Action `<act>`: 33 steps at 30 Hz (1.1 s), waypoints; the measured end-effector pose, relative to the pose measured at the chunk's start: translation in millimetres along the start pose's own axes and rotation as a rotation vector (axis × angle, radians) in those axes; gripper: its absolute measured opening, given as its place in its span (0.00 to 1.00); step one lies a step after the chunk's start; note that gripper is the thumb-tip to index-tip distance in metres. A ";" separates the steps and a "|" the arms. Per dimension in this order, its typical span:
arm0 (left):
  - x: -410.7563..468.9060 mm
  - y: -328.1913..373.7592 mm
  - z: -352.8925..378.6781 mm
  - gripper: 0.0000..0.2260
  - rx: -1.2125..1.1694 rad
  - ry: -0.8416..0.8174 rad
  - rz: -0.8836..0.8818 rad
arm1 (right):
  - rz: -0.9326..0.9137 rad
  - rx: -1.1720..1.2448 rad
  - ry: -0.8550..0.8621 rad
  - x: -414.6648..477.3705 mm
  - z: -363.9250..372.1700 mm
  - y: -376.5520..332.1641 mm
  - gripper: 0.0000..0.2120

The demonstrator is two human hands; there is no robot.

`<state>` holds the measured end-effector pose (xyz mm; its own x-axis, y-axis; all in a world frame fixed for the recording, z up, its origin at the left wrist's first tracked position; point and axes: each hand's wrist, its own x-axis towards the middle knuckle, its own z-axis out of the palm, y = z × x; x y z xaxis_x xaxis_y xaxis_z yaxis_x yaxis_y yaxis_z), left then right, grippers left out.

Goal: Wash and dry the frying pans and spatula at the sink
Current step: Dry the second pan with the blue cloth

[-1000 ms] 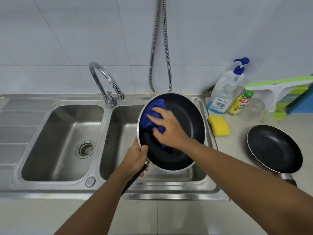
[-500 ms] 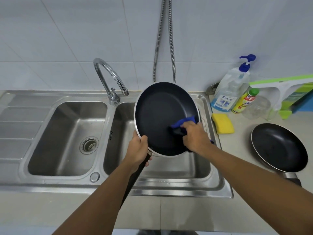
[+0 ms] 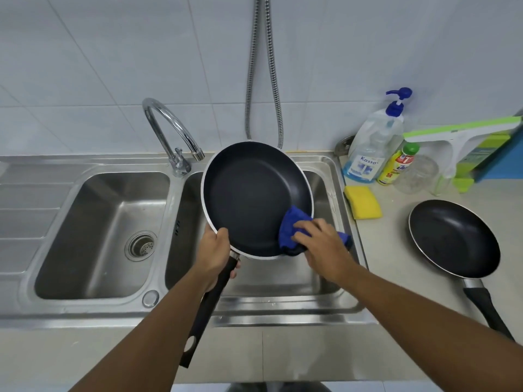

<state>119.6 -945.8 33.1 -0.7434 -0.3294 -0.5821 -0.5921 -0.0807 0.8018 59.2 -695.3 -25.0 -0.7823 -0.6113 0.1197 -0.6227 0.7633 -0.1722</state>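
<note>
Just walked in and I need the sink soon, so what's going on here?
A person is drying a frying pan over the right sink basin. The left hand grips it where the handle meets the pan, tilting it up, while the right hand presses a blue cloth against its lower right rim. A second frying pan sits on the counter to the right. No water runs from the tap.

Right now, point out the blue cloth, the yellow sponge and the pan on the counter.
blue cloth (image 3: 288,230): head view, on the bunched fold lying against the held pan's inner rim.
yellow sponge (image 3: 362,202): head view, middle of its top face.
pan on the counter (image 3: 452,239): head view, centre of its dark cooking surface.
</note>
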 end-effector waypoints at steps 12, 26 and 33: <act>-8.6 -7.5 -2.5 0.13 -0.009 -0.067 -0.005 | -0.184 0.081 0.001 -3.4 -6.4 -16.2 0.14; -32.8 -14.1 11.5 0.12 0.120 -0.199 0.057 | -0.186 0.322 0.122 111.5 -34.6 -50.8 0.29; -32.4 -19.7 -17.5 0.12 0.138 -0.176 0.031 | -0.004 -0.202 -0.128 113.8 -45.5 4.6 0.32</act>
<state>160.8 -950.0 38.5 -0.7975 -0.1599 -0.5817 -0.5961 0.0602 0.8007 -33.4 -751.8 32.2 -0.7799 -0.6258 -0.0074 -0.6257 0.7795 0.0283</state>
